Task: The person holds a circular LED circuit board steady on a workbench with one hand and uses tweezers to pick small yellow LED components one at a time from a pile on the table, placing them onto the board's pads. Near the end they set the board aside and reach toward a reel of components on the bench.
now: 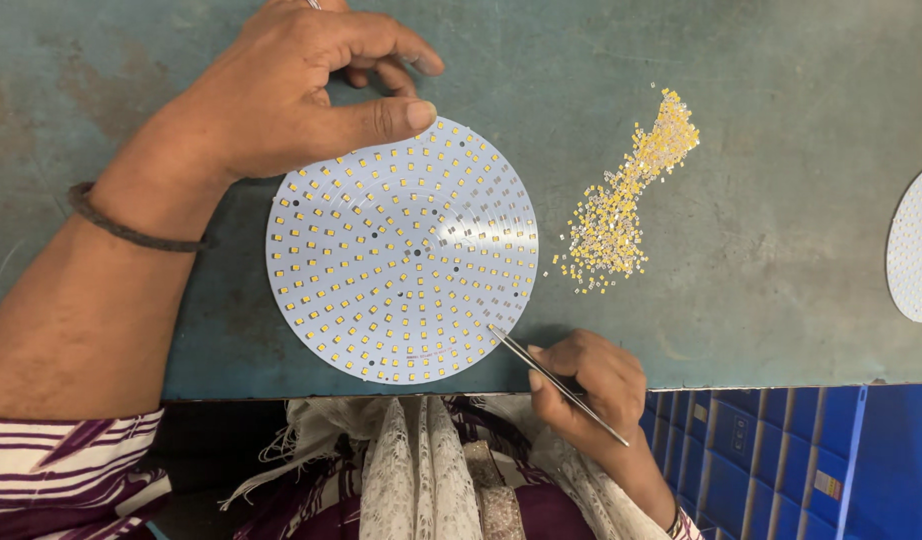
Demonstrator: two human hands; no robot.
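My left hand pins the round board at its 11 o'clock rim; thin, light, stiff, so best held by the edge. My right hand pinches tweezers, tip at 5 o'clock. Loose chips lie at 3 o'clock on the worktop.

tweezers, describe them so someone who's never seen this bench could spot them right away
Start at the teal worktable and find the big round white board dotted with small yellow chips. At its lower right edge, the right hand holds the tweezers, tips touching the board's rim. They are the only thin, shiny metal tool here, unlike the loose pile of yellow chips nearby.
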